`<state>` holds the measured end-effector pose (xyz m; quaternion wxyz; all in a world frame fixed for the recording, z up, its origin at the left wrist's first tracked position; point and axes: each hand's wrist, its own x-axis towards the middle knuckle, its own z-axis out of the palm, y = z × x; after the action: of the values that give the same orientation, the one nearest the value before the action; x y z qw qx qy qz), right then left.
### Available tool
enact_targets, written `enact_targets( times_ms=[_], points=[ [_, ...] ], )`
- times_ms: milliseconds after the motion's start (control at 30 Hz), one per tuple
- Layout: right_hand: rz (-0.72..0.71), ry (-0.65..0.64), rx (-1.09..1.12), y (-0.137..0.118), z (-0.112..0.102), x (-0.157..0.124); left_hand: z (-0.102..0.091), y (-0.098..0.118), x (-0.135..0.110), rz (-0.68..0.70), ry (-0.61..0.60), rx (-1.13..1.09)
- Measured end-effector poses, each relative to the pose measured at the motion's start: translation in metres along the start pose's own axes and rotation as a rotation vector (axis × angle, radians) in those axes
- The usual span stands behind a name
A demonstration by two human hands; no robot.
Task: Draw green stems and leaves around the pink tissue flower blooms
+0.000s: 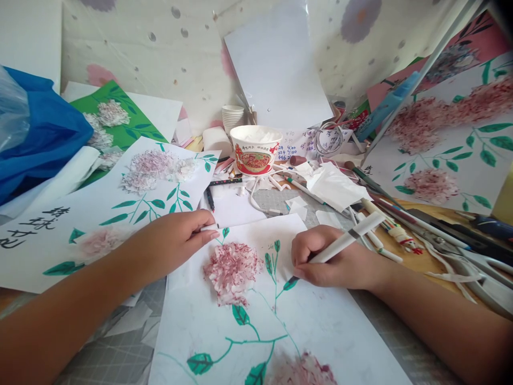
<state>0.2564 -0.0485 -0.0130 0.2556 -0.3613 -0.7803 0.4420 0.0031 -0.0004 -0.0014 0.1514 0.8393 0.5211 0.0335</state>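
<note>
A white sheet of paper (200, 326) lies in front of me, with ruffled pink-and-white tissue flowers (233, 271) raised on it and green leaves and stems drawn around them. My right hand (331, 259) is closed around a white marker (347, 238). The marker's dark tip meets a small green leaf (289, 283) right of the upper flower. At the sheet's top left edge, my left hand (188, 232) pinches a small white marker cap (210, 228). Dark veins show on several leaves.
Finished flower sheets stand or lie left (136, 203) and right (441, 176). A paper noodle bowl (256, 149) sits at the back, with paper cups (233, 116) behind it. Brushes, scissors (481, 267) and tissue (334, 184) crowd the right. A grey cutting mat (108, 331) lies beneath.
</note>
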Motion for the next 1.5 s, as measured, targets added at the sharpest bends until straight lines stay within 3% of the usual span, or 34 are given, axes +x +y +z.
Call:
enact_targets(
  times_ms=[233, 467, 900, 1133, 1500],
  points=[
    [-0.01, -0.018, -0.03, -0.001, 0.0, 0.0, -0.001, 0.006, -0.002, -0.002, -0.001, 0.039],
    [0.003, 0.027, 0.004, 0.002, -0.002, -0.001, 0.004, -0.005, 0.002, 0.012, 0.01, 0.01],
    [-0.059, -0.033, -0.126, 0.0, -0.001, 0.0, 0.006, -0.011, 0.004, 0.03, 0.024, -0.008],
    [-0.011, 0.089, 0.03, 0.004, -0.003, -0.001, 0.003, -0.005, 0.003, 0.011, 0.006, -0.009],
    [-0.013, -0.004, 0.02, 0.001, 0.0, -0.001, 0.002, -0.002, 0.002, -0.017, 0.012, -0.001]
  ],
)
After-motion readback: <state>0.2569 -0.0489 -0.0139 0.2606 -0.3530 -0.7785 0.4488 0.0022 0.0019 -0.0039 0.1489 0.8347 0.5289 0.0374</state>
